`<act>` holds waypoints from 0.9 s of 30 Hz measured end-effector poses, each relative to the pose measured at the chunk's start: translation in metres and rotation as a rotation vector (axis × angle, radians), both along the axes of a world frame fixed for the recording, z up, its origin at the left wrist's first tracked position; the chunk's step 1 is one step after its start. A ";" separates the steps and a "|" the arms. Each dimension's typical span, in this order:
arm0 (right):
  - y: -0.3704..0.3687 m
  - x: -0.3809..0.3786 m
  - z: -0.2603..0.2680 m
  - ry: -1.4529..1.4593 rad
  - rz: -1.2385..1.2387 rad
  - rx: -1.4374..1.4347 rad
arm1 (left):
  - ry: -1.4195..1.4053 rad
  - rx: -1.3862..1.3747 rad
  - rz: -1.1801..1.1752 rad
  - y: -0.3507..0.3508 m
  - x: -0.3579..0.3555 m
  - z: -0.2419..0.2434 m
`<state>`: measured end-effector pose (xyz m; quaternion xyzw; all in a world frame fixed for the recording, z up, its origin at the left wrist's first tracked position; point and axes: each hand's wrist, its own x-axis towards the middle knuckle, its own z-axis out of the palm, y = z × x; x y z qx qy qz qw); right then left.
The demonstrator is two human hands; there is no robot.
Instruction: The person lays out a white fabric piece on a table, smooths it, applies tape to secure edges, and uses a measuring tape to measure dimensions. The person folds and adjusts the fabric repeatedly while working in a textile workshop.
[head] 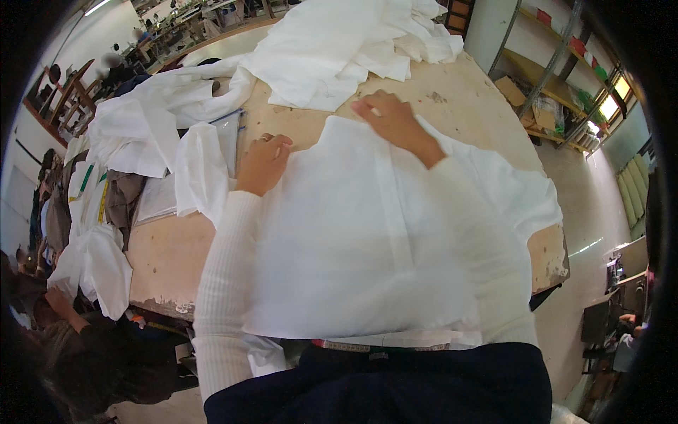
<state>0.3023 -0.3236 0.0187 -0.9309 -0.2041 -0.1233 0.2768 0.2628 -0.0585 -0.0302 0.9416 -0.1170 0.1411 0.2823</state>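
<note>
A white shirt-like garment [339, 228] lies spread before me on a wooden table [164, 259], with a stitched placket strip [392, 212] down its middle. My left hand [265, 164] is at the garment's upper left edge, fingers bent and a ring on one of them. Whether cloth is pinched there is hidden. Over the top edge, near the neckline, my right hand [400, 124] is slightly blurred, fingers loosely bent, with no cloth seen in its grasp. A sleeve-like part [529, 196] of the garment spreads to the right.
A heap of white fabric [339, 47] covers the table's far side. More white cloth [143, 116], a clear plastic bag [159, 199] and a tape measure [103, 199] lie left. A co-worker's hand [61, 302] touches white cloth at lower left. Metal shelves [551, 63] stand right.
</note>
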 end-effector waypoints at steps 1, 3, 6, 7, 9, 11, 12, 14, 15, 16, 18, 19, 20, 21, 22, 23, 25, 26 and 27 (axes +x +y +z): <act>0.015 0.005 -0.007 -0.006 -0.039 -0.039 | -0.027 0.051 0.033 -0.004 0.004 -0.007; 0.040 0.017 -0.031 -0.016 -0.104 -0.112 | -0.076 0.159 0.114 -0.007 0.006 -0.023; 0.037 0.020 -0.064 -0.161 -0.052 -0.075 | -0.168 0.164 0.101 -0.016 0.001 -0.032; 0.037 0.022 -0.067 -0.175 -0.037 -0.021 | -0.083 0.025 0.093 -0.015 0.000 -0.029; 0.029 0.022 -0.067 -0.189 -0.024 0.075 | 0.096 -0.265 0.065 -0.016 -0.002 -0.019; 0.030 0.014 -0.051 -0.171 -0.043 0.035 | 0.160 -0.112 0.192 -0.018 -0.009 -0.007; 0.029 0.014 -0.048 -0.166 -0.039 0.025 | 0.183 -0.033 0.249 -0.020 -0.010 -0.003; 0.024 0.018 -0.055 -0.179 -0.017 0.012 | 0.014 0.085 0.231 -0.012 -0.008 -0.021; 0.015 0.028 -0.068 -0.203 -0.002 0.007 | -0.076 0.141 0.214 -0.012 -0.007 -0.028; 0.008 0.032 -0.068 -0.227 0.013 0.003 | -0.182 0.194 0.236 -0.015 -0.007 -0.028; -0.008 0.042 -0.048 -0.194 0.021 0.223 | -0.396 0.304 0.291 -0.018 -0.009 -0.028; -0.016 0.044 -0.031 -0.180 0.028 0.335 | -0.372 0.290 0.229 -0.022 -0.010 -0.020; -0.024 0.045 -0.016 -0.167 0.061 0.302 | -0.347 0.277 0.166 -0.026 -0.012 -0.011; -0.036 0.042 -0.009 -0.079 0.092 0.226 | -0.325 0.255 0.088 -0.036 -0.012 -0.001; -0.044 0.040 -0.007 0.019 0.132 0.149 | -0.294 0.171 -0.045 -0.046 -0.009 0.005; -0.051 0.038 -0.006 0.118 0.171 0.073 | -0.260 0.086 -0.176 -0.058 -0.001 0.011; -0.068 0.038 -0.033 0.109 0.194 0.002 | -0.208 0.004 -0.369 -0.094 0.018 0.017; -0.071 0.035 -0.050 0.055 0.200 0.026 | -0.186 0.017 -0.414 -0.111 0.029 0.016; -0.073 0.033 -0.062 0.001 0.206 0.051 | -0.163 0.033 -0.460 -0.125 0.037 0.013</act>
